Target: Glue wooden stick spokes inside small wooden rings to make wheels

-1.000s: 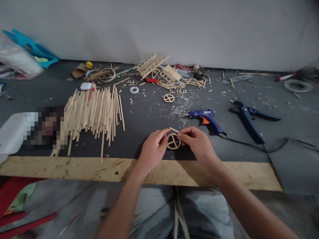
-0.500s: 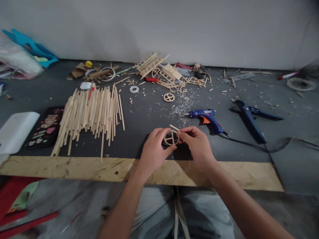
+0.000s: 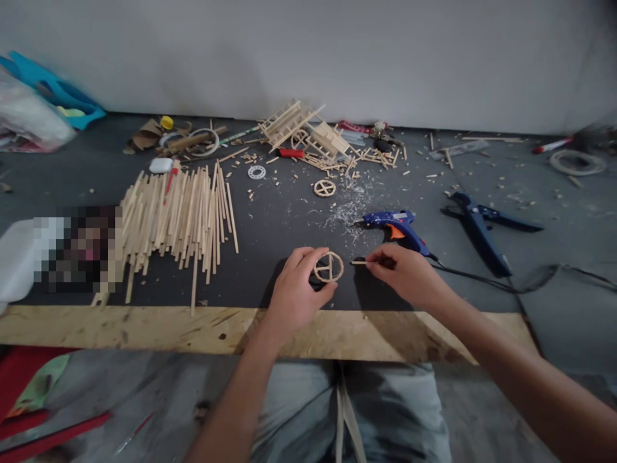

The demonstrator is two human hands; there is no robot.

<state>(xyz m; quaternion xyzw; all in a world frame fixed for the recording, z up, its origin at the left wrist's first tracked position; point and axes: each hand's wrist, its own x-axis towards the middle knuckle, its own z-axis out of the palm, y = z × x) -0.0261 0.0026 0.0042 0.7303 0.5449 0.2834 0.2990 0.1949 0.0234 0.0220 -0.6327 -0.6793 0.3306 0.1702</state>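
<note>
A cream drawstring [image 3: 344,387] trails in two strands down the middle of a person's pale grey-blue pants [image 3: 402,408], darkened in patches. Above the pants, the left hand [image 3: 299,286], right hand [image 3: 399,275] and both forearms [image 3: 248,386] are bare.

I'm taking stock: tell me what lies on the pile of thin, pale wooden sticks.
A slim red tool lies on the stick pile, a rounded white case at its far end. What lies underneath is covered.

The left hand [image 3: 295,283] curls into a C facing three o'clock, the left forearm [image 3: 241,395] slanting down to seven. The right hand [image 3: 398,270] is pinched, fingertips [image 3: 371,259] pointing at nine o'clock, the right forearm [image 3: 501,348] slanting to four.
</note>
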